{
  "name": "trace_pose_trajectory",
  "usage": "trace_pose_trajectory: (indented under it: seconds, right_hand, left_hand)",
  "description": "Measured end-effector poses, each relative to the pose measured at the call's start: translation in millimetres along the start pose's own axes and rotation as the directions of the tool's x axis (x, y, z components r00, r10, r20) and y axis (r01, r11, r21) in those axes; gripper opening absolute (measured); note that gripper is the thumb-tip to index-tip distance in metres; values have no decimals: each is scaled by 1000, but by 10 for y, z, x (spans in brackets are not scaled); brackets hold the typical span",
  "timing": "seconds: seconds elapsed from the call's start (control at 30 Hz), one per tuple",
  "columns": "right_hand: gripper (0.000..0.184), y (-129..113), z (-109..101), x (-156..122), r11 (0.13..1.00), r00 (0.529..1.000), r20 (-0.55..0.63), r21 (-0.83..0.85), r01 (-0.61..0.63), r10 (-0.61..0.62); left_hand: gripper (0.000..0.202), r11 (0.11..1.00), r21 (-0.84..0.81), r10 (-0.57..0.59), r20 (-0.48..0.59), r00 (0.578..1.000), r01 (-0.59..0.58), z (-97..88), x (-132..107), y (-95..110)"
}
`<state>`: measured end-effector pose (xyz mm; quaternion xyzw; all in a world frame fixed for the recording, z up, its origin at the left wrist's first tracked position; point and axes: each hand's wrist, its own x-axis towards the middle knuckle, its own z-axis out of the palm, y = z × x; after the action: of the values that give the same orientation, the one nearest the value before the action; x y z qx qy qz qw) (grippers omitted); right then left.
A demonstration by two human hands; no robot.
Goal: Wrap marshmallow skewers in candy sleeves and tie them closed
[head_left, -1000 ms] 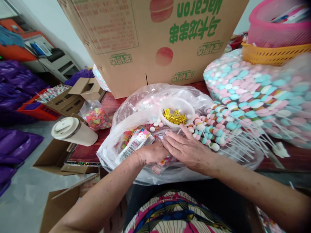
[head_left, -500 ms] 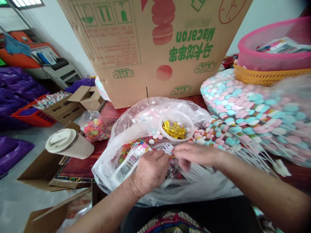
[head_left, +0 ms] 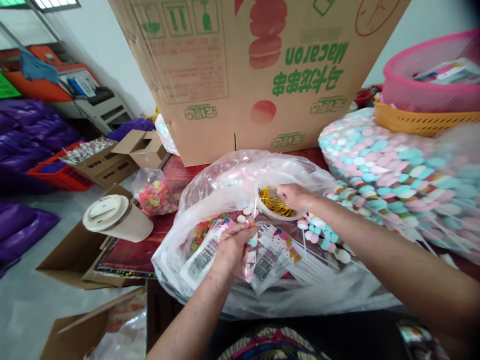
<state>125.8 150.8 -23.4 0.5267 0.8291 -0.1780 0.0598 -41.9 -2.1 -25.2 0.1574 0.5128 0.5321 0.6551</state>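
My left hand (head_left: 233, 246) is closed around the top of a small clear printed bag holding a candy stick (head_left: 249, 260). The pink, white and blue pieces hang below my fingers, and a white stick pokes up above them. My right hand (head_left: 294, 196) reaches into a round white bowl (head_left: 289, 179), its fingers pinched together among gold twist ties (head_left: 270, 200). Whatever sits between those fingertips is hidden. Flat printed bags (head_left: 267, 262) lie just right of my left hand, with more printed bags (head_left: 202, 255) to its left.
Under the bowl spreads a big clear plastic bag (head_left: 170, 250) of candies. Behind stands a tall cardboard box (head_left: 240, 135). A lidded cup (head_left: 131, 220) and a bag of colourful rings (head_left: 154, 192) are left. Bagged candy sticks (head_left: 390, 160) and a pink basket (head_left: 403, 87) are right.
My right hand has moved up and away from my left hand into the bowl of twist ties. The bagged candy stick now shows upright in my left hand. The view has shifted slightly.
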Motion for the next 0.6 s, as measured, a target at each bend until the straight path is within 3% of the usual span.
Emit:
trace_pose_trajectory:
  seconds: [0.17, 0.37, 0.5, 0.6]
  right_hand:
    - [22, -52, 137, 56, 1000, 999, 36, 14, 6, -7]
    - [20, 106, 22, 50, 989, 995, -41, 120, 91, -87]
    - [15, 164, -14, -1, 969, 991, -124, 234, 76, -48]
    - [15, 181, -31, -63, 945, 990, -141, 326, 38, 9]
  left_hand:
    - [28, 1000, -2, 8, 14, 1000, -8, -7, -33, -14]
    - [29, 997, 71, 25, -10, 1000, -24, -106, -98, 61]
    - [29, 999, 47, 9, 87, 996, -14, -57, -43, 6]
    - [30, 999, 47, -1, 93, 996, -3, -4, -7, -12]
